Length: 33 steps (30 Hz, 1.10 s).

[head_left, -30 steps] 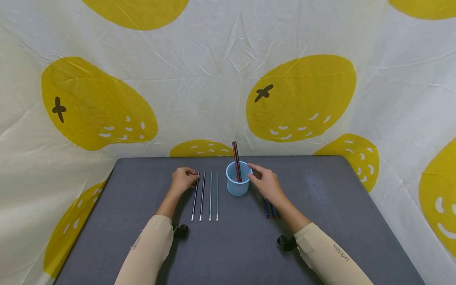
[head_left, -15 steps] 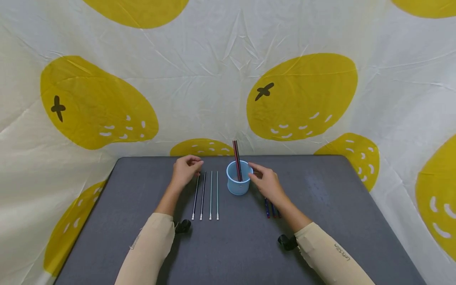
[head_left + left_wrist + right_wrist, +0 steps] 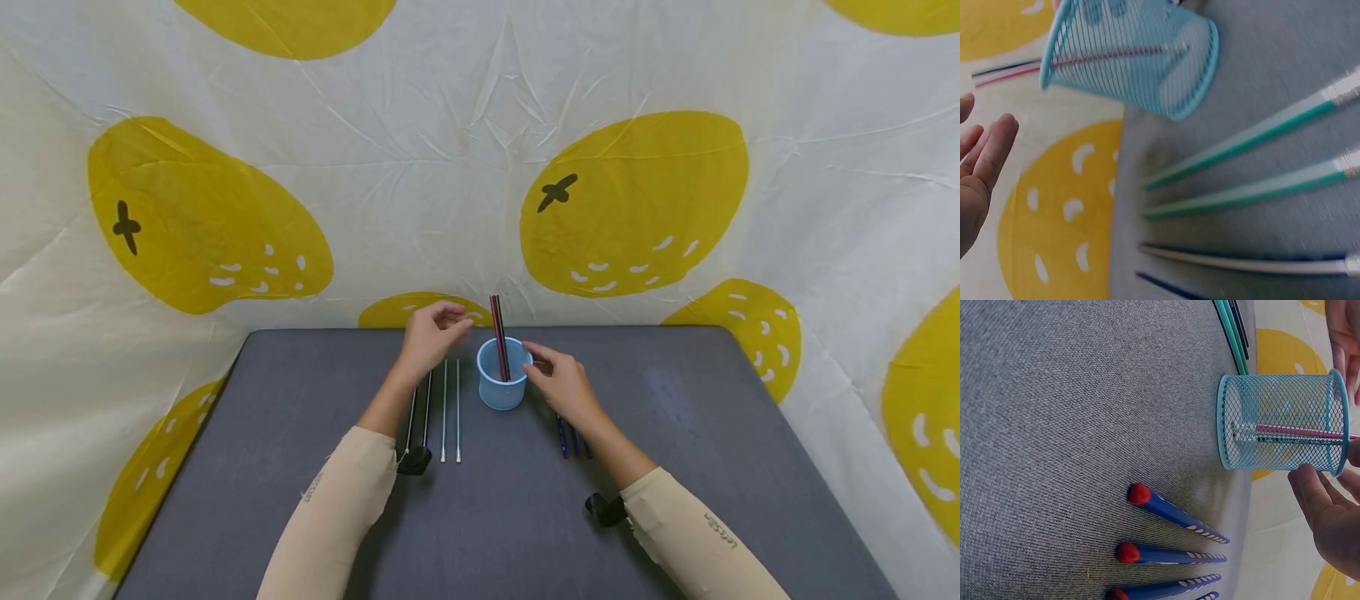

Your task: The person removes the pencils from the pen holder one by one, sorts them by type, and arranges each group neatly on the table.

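Note:
A light blue mesh pencil cup [image 3: 501, 396] stands upright near the table's back edge. Red and black pencils [image 3: 498, 325] lean inside it and stick out above the rim. My right hand [image 3: 566, 390] holds the cup's right side at the rim, thumb and fingers spread about it. To the cup's left my left hand [image 3: 432, 342] hovers with nothing between its loosely extended fingers. Below it two green pencils [image 3: 1254, 134] and two dark pencils [image 3: 1247, 261] lie side by side, the dark ones partly hidden by my arm in the head view.
Several blue pencils [image 3: 1175, 515] with red ends lie right of the cup, mostly under my right forearm in the head view. The grey table [image 3: 675, 467] meets a white cloth [image 3: 420, 208] with yellow fruit prints at its back edge.
My left hand has left the far end of the leftmost dark pencil and moved up and right, toward the cup. My right hand has stayed at the cup, and the pencils lie as before.

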Available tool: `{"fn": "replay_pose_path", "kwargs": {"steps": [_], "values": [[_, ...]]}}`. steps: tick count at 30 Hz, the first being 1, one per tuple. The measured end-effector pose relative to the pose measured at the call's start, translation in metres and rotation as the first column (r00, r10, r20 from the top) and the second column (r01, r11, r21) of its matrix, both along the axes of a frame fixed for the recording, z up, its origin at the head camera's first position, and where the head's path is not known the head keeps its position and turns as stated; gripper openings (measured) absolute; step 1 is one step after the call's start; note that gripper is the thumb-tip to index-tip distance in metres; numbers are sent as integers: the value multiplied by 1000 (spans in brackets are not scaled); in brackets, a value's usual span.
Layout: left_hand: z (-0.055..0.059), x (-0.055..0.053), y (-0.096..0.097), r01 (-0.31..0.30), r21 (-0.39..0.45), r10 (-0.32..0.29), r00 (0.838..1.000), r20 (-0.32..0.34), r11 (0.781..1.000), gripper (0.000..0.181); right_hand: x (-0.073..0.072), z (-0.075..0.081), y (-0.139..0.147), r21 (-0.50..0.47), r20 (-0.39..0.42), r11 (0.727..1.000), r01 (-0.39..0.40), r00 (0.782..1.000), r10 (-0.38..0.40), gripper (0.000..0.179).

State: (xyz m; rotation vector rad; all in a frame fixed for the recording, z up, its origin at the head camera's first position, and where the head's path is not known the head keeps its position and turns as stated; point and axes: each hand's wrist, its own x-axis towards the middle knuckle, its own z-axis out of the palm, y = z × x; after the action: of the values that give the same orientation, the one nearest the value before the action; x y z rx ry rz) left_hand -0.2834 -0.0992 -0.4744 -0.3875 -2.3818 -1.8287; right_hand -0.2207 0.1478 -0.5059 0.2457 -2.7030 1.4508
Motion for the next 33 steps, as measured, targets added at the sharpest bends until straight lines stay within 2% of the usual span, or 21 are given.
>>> {"fn": "replay_pose_path", "kwargs": {"steps": [9,14,20,27,33], "values": [[8,-12,31,-1,-33,2,1000,26,999,32,0,0,-1,1,-10,1000,1,1000,-1,43],[11,-13,40,-10,-103,13,1000,21,995,32,0,0,-1,9,-13,1000,-1,1000,1,42],[11,-14,46,-18,-113,22,999,28,993,29,0,0,0,12,-14,1000,-2,1000,2,43],[7,-17,48,-41,-122,41,999,-5,992,20,0,0,0,5,-12,1000,0,1000,0,42],[8,-16,49,-46,-116,44,999,-16,992,15,0,0,0,9,-15,1000,3,1000,-3,43]]}}
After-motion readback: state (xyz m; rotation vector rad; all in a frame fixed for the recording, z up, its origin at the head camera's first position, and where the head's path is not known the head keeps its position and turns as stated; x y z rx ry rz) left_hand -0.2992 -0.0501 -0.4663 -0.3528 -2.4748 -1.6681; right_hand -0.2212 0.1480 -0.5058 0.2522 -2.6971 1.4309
